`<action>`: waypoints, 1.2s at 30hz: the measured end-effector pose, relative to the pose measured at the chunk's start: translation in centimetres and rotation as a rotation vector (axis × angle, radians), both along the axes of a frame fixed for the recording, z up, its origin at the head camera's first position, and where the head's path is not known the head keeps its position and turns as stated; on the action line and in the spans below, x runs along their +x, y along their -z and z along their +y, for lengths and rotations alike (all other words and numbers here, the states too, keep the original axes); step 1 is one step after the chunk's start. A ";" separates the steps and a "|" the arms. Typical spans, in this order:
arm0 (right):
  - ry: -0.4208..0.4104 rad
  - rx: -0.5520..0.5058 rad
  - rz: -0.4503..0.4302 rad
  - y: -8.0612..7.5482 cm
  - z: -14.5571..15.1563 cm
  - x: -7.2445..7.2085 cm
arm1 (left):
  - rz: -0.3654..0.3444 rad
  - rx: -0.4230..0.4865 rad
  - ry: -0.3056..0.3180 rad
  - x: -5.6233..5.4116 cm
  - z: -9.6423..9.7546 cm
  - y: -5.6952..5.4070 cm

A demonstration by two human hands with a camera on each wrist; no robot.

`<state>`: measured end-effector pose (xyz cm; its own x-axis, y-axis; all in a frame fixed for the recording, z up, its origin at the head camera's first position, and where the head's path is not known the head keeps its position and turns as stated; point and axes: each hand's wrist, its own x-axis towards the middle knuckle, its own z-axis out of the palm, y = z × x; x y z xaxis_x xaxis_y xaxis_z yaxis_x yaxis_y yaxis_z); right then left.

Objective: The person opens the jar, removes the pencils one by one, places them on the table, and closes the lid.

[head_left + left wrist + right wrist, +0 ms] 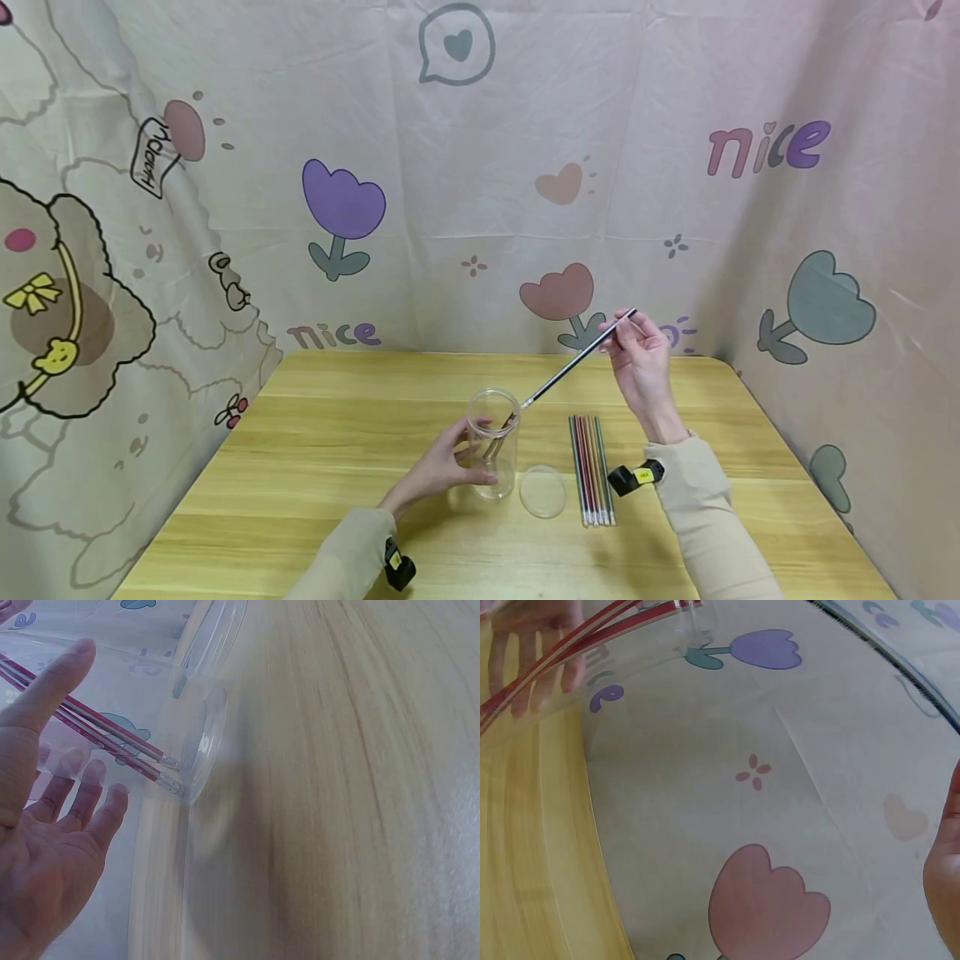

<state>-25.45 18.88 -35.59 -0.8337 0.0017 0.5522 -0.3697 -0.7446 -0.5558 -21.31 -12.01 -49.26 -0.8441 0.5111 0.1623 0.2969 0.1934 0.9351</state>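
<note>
My left hand [441, 463] holds a clear plastic jar [504, 473] standing on the table, its thumb and fingers around the wall. Inside, a few red pencils [120, 739] lean at a slant, eraser ends near the base in the left wrist view. My right hand [642, 360] pinches a dark pencil [576, 360] by its upper end, above the table. The pencil slants down to the left, its silver-banded lower end right at the jar's rim. In the right wrist view, only part of the right hand [943, 874] shows at the edge.
A round clear lid [542, 492] lies on the table just right of the jar. Beyond it, several coloured pencils [591, 471] lie side by side in a row. The wooden table [300, 467] meets a printed cloth [457, 167] at the back and sides.
</note>
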 end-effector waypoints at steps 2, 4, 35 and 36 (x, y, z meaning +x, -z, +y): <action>0.002 -0.033 -0.028 0.0 0.3 0.0 | -0.001 0.004 0.001 0.0 0.0 0.0; 0.004 -0.062 -0.050 0.1 0.5 -0.1 | -0.001 0.004 0.000 0.0 0.0 0.0; 0.186 0.293 -0.229 4.4 2.4 -0.9 | 0.002 0.021 -0.003 0.0 0.0 0.0; 0.192 0.317 -0.237 4.5 2.5 -1.0 | 0.002 0.023 -0.001 0.0 0.0 0.0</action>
